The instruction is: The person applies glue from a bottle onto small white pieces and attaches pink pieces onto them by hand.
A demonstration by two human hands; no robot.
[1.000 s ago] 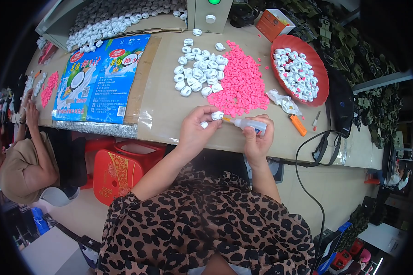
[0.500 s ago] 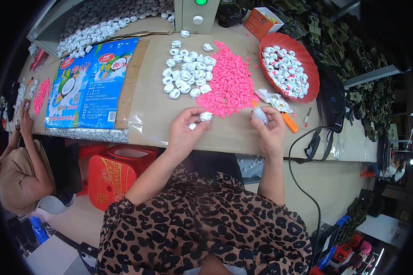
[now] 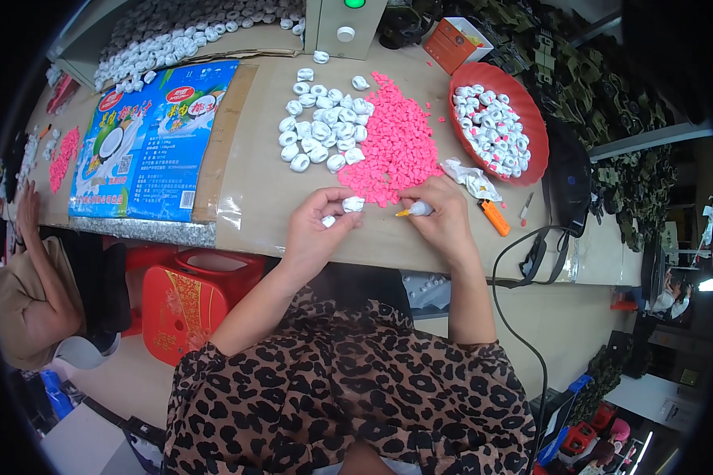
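My left hand point(image 3: 307, 231) is closed in a pinch on a small rounded white piece point(image 3: 353, 204). A second white piece point(image 3: 329, 222) sits lower in the same hand. My right hand point(image 3: 445, 220) is closed around a small whitish squeeze bottle point(image 3: 421, 209), its yellow-orange nozzle turned toward the left hand. The right fingertips are at the near edge of a pile of small pink pieces point(image 3: 400, 134); whether they pinch one of these I cannot tell. Left of the pink pile lies a group of similar white pieces point(image 3: 322, 133).
A red scalloped bowl point(image 3: 537, 127) holds white pieces with pink bits. Near it lie a crumpled white tissue point(image 3: 471, 179), an orange-handled cutter point(image 3: 494, 218) and a black cable point(image 3: 495, 277). A blue printed cardboard sheet point(image 3: 146, 150) covers the left; a co-worker's arm point(image 3: 51, 273) is beyond it.
My right hand has moved left to the pink pile's near edge, and the bottle has tipped from upright to lying sideways. My left hand keeps its white pieces nearly in place.
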